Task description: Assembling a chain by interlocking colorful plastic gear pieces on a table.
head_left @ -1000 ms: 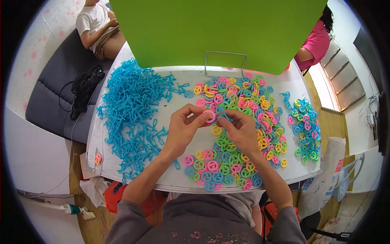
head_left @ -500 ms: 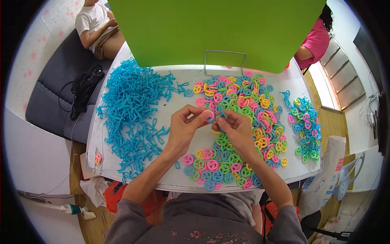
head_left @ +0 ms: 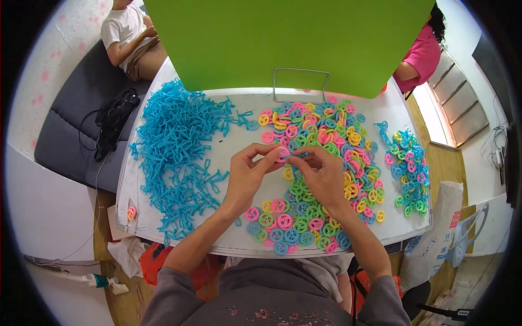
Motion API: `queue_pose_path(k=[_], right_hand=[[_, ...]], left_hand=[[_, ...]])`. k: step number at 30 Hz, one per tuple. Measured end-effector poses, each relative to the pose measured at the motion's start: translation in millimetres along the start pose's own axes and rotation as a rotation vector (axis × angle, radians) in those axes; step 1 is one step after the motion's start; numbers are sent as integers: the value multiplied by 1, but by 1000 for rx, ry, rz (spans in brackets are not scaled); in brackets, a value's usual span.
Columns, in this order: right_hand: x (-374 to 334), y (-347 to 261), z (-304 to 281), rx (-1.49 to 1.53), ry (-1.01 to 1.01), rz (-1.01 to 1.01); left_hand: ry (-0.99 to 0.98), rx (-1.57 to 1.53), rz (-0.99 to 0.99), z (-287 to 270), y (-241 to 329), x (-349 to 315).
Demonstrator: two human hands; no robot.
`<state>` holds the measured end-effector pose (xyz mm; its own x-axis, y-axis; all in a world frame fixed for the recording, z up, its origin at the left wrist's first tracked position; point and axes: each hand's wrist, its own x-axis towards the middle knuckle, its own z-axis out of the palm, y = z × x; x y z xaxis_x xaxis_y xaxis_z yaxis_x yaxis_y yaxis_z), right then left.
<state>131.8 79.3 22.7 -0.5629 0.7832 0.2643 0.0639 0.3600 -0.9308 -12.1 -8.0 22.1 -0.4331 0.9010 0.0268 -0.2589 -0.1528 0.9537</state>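
Note:
My left hand (head_left: 251,167) pinches a small pink plastic wheel (head_left: 283,154) between thumb and fingers. Close against it, my right hand (head_left: 319,169) is closed on a small blue plastic piece, mostly hidden by the fingertips. Both hands are raised over the middle of the white table (head_left: 239,209). Beneath and beside my right hand spreads a pile of wheels (head_left: 321,209) in pink, green, yellow and blue. To the left lies a large heap of blue forked plastic pieces (head_left: 174,130).
At the right edge is a smaller pile of wheels joined with blue pieces (head_left: 410,174). A green board (head_left: 293,43) stands across the back, with a wire stand (head_left: 302,85) before it. Two people sit beyond. A white bag (head_left: 437,228) leans by the right edge.
My right hand has moved in closer to the pink wheel, and the blue piece is now more covered by its fingers. The piles look unchanged.

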Motion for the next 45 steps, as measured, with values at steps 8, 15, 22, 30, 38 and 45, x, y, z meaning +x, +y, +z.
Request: queue_pose_path(k=[8, 15, 22, 30, 38, 45], right_hand=[[-5, 2, 8, -12, 17, -18], [-6, 1, 9, 22, 36, 88], [-4, 0, 9, 5, 14, 168], [0, 11, 7, 43, 41, 30], [4, 1, -5, 189, -155, 87], [5, -3, -10, 234, -281, -17]], left_hand=[[20, -10, 25, 2, -6, -2], [45, -5, 15, 5, -8, -8], [49, 10, 41, 5, -11, -10], [33, 62, -25, 3, -10, -6], [2, -1, -58, -8, -6, 4], [-85, -83, -302, -18, -5, 7]])
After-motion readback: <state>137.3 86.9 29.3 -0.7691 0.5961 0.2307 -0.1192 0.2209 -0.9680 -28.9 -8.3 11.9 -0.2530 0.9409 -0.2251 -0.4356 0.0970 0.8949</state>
